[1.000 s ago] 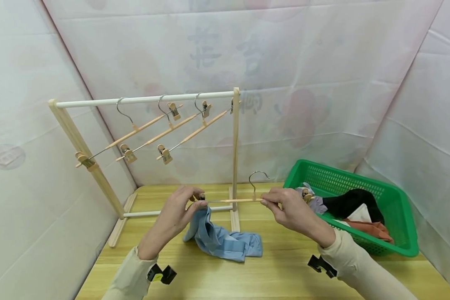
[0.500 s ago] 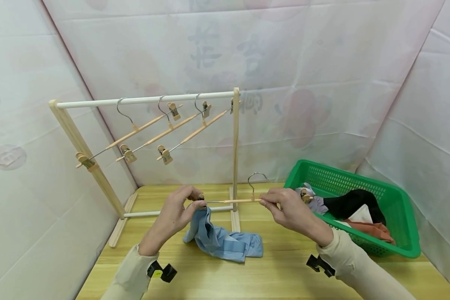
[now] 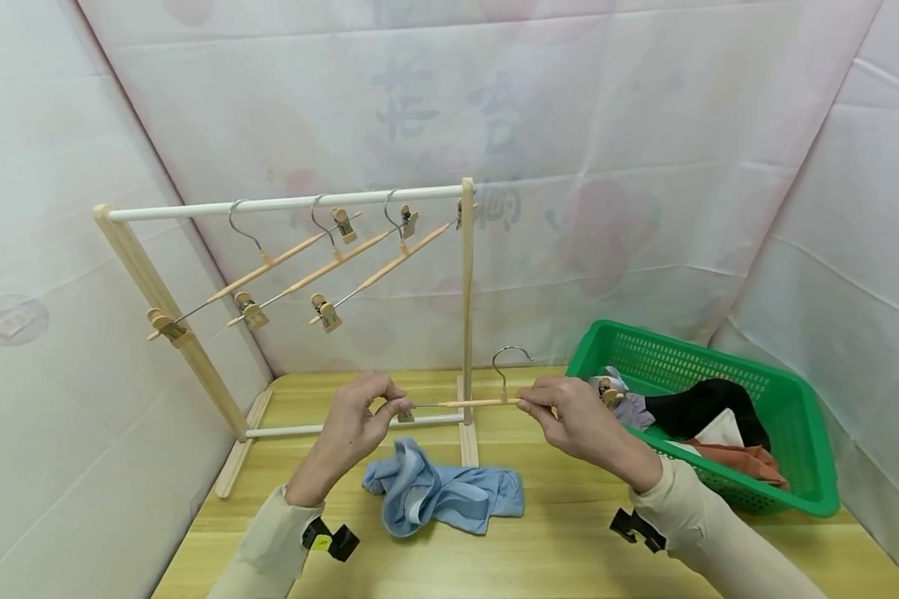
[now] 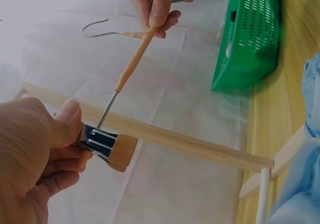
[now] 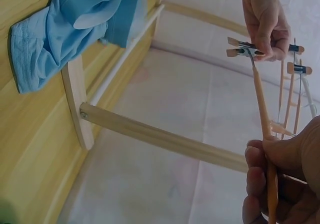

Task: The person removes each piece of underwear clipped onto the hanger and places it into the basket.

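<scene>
My left hand [image 3: 355, 420] pinches the end clip [image 4: 102, 143] of a clip hanger [image 3: 479, 403] between thumb and fingers. In the right wrist view the two pads of this clip stand apart, with no cloth between them. My right hand [image 3: 580, 420] grips the wooden bar of the same hanger just right of its metal hook and covers that end in the head view. Below the hanger, a light blue garment [image 3: 460, 495] lies crumpled on the wooden table [image 3: 569, 549], apart from both hands and from the clip.
A wooden rack [image 3: 468, 308] with a white rail [image 3: 292, 201] stands at the left, with 3 more clip hangers on it. To the right, a green basket [image 3: 812, 449] holds black, white, orange and greyish cloth items. Fabric walls close off the back and sides.
The blue garment has dropped from the clip at my left hand and now lies wholly on the table. Both hands keep their hold on the hanger, almost in place.
</scene>
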Motion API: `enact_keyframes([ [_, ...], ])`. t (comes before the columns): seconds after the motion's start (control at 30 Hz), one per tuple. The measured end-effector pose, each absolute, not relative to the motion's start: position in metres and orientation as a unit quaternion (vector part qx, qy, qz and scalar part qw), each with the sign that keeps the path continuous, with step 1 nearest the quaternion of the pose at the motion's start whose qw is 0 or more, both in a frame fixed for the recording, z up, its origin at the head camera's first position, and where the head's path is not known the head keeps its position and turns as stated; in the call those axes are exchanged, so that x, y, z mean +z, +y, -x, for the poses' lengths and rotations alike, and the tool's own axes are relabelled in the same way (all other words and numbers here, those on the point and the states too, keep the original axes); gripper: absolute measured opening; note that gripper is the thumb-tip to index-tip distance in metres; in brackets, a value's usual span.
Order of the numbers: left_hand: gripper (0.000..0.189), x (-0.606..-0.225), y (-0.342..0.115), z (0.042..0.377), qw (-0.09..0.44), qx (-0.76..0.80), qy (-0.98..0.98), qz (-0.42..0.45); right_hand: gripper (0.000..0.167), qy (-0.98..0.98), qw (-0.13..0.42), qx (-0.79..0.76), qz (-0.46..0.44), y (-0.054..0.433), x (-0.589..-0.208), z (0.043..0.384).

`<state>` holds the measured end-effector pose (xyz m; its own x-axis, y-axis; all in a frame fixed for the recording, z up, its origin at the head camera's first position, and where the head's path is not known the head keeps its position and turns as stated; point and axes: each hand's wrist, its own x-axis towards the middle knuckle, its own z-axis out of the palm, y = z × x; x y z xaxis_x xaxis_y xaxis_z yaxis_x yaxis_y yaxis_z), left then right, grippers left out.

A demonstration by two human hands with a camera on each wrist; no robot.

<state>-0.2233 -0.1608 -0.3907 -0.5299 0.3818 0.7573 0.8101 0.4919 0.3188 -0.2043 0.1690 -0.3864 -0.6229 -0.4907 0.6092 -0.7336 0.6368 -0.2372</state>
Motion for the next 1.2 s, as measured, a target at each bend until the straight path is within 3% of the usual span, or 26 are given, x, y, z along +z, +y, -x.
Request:
enact_keyframes([
  [0.77, 0.012, -0.398, -0.157, 0.221, 0.316, -0.315, -0.817, 0.364, 0.013, -0.875, 0.227, 0.247, -0.348, 0.173, -0.386, 0.203],
  [1.2, 0.024, -0.383, -0.144, 0.212, 0.339, -0.269, -0.831, 0.349, 0.014, -0.873, 0.230, 0.241, -0.355, 0.171, -0.381, 0.203],
])
